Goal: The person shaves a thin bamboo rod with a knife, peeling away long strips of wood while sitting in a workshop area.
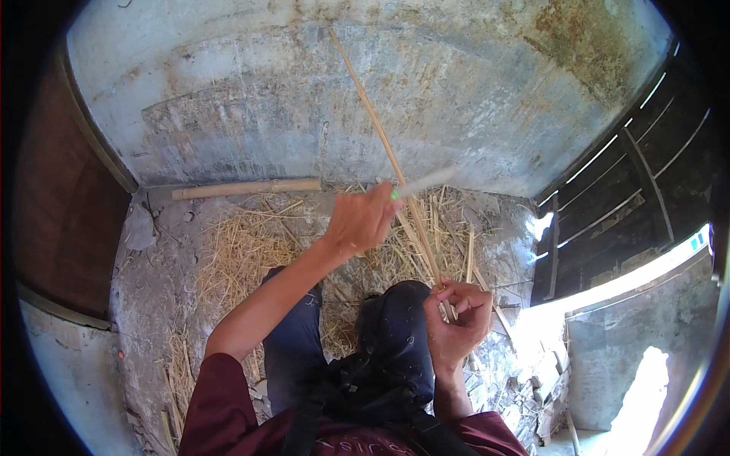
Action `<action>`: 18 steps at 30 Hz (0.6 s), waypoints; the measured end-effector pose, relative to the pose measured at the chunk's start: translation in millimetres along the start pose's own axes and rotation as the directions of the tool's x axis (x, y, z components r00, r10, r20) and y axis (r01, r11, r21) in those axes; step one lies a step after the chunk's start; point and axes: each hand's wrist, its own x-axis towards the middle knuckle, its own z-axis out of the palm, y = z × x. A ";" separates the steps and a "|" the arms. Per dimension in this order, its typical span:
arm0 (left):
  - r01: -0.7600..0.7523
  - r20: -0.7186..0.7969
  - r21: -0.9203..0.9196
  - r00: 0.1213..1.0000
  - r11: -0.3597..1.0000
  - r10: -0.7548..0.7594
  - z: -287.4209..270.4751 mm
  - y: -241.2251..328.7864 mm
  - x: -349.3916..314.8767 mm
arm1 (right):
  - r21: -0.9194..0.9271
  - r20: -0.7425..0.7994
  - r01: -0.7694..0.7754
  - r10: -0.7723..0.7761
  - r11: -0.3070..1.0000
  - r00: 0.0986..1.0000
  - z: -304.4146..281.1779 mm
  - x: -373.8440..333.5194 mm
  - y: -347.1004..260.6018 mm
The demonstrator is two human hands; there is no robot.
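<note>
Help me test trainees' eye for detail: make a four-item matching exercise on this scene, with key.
Column one
1. Knife
2. Long thin strip
3. Thick pole
4. Shirt

Column two
A. Lying at the foot of the wall
B. Lower end in the right hand
C. Maroon
D. Held in the left hand

Pairs: 1-D, 2-B, 3-A, 4-C

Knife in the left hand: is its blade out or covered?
Out: a pale, motion-blurred blade extends from the left hand, past a green part, across the long strip held in the right hand.
</note>
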 end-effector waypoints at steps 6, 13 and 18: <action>-0.102 0.041 -0.058 0.994 0.993 0.104 -0.2 -2.4 -12.9 | -0.017 0.000 -0.024 0.024 1.000 1.000 0.3 -6.0 5.6; -0.126 -0.019 -0.029 0.992 0.992 0.126 4.9 0.4 2.7 | 0.064 -0.030 -0.069 0.071 0.996 0.997 -2.7 3.8 0.5; -0.080 -0.023 -0.040 0.997 0.996 0.079 13.1 -1.7 3.3 | 0.008 0.044 -0.044 0.043 0.999 0.998 -8.5 0.8 8.1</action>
